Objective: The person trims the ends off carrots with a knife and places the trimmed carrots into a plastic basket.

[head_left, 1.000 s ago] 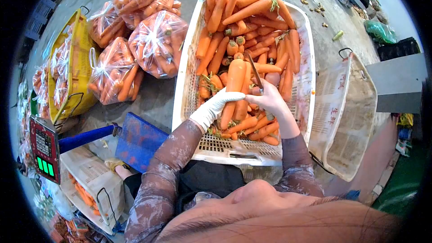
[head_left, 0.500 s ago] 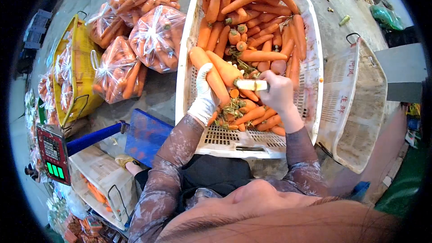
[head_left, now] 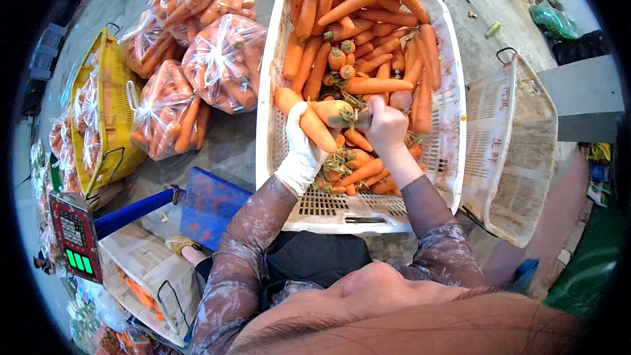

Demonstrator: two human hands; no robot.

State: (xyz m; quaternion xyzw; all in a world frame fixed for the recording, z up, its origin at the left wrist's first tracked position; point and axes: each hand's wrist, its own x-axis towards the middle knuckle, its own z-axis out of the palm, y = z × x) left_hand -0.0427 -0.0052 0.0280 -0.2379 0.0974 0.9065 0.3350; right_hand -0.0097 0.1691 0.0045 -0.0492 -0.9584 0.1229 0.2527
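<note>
White glove material covers the left hand (head_left: 299, 158), its grip closed around a long carrot (head_left: 305, 120) and a thicker carrot (head_left: 323, 111) just beside it. The thicker one's long axis runs roughly sideways, its leafy crown (head_left: 347, 115) facing the bare right hand (head_left: 388, 125), the nearer hand to that end. The right grip is closed on a knife, its blurred blade (head_left: 339, 120) right at the crown. Loose carrots (head_left: 371, 171) lie below, inside the white crate (head_left: 264, 125); bagged carrots (head_left: 227, 62) sit left of it.
</note>
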